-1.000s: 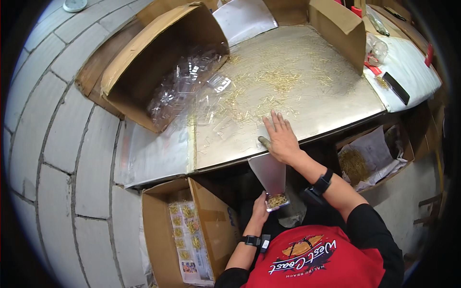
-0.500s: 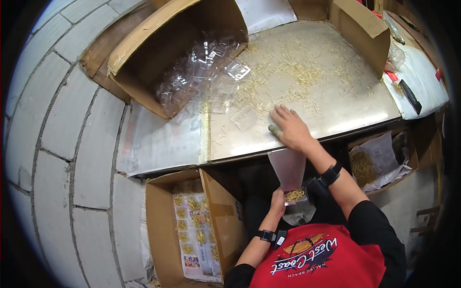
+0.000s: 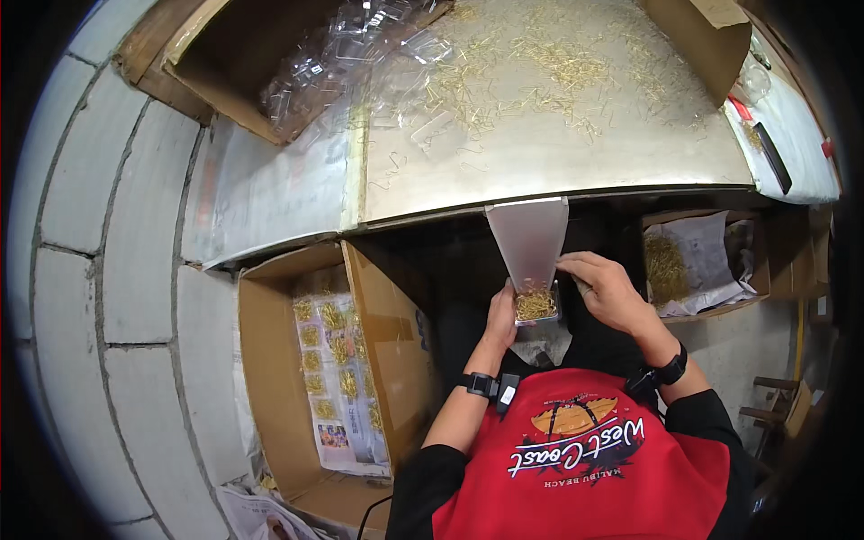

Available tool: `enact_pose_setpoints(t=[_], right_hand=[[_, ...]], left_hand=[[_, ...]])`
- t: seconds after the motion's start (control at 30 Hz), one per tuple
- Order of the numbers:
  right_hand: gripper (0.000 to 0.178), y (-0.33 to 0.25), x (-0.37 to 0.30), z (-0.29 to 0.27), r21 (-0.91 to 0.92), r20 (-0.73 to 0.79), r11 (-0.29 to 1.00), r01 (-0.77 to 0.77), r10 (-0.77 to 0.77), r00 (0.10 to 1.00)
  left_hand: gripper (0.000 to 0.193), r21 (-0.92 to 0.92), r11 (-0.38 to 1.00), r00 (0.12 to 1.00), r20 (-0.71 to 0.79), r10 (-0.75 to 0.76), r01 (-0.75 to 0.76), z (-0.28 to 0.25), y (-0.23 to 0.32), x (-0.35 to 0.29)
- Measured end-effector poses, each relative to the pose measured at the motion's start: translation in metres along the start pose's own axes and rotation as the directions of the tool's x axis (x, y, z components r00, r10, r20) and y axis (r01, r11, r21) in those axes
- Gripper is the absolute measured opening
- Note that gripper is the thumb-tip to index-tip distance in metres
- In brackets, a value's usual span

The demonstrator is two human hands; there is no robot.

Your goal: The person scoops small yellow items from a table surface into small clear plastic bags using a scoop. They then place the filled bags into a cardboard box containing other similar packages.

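Observation:
A small clear plastic box (image 3: 535,308) filled with gold-coloured wire hooks is held below the narrow end of a pale sloping chute (image 3: 526,236). My left hand (image 3: 501,317) grips the box from its left side, the fingers partly hidden behind it. Beside the chute's lower right side is my right hand (image 3: 614,292), its fingers stretched toward the chute's edge and the thumb apart. I see nothing held in it. Loose gold wire hooks (image 3: 567,63) lie scattered over the metal worktop (image 3: 558,166) that the chute hangs from.
Clear plastic boxes (image 3: 360,45) spill from a cardboard box (image 3: 216,67) at the back left. Filled boxes stand in rows inside a carton (image 3: 369,279) at lower left. Another carton (image 3: 702,310) with hooks and paper sits right. A black-handled tool (image 3: 772,157) lies far right.
My right hand has come off the worktop, down toward my body beside the chute's lower end. My left hand still holds the box under the chute. The whole view has shifted.

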State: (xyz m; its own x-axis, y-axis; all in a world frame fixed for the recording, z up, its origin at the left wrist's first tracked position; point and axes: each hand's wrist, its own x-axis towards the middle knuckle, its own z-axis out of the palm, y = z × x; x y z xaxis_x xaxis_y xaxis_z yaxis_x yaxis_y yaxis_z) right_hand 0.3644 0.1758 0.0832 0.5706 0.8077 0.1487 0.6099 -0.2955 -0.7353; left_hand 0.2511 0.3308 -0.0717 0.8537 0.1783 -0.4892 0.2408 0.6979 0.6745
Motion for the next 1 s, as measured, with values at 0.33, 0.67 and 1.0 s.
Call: enact_pose_setpoints(t=[0.33,0.67,1.0], right_hand=[[0.039,0.021,-0.023,0.039,0.273,0.151,0.956,-0.103,0.063,0.986],[0.050,-0.019,-0.030,0.042,-0.237,0.163,0.920,0.311,-0.278,0.947],[0.056,-0.017,-0.031,0.024,-0.296,0.145,0.895,0.335,-0.304,0.942]], left_hand=[[0.029,0.017,0.987,0.976,0.150,-0.158,0.158,-0.013,-0.001,-0.033],[0.027,0.001,0.997,0.991,0.108,0.078,-0.078,0.031,0.060,-0.078],[0.032,0.016,0.976,0.976,-0.005,0.217,-0.217,0.053,0.062,-0.079]])
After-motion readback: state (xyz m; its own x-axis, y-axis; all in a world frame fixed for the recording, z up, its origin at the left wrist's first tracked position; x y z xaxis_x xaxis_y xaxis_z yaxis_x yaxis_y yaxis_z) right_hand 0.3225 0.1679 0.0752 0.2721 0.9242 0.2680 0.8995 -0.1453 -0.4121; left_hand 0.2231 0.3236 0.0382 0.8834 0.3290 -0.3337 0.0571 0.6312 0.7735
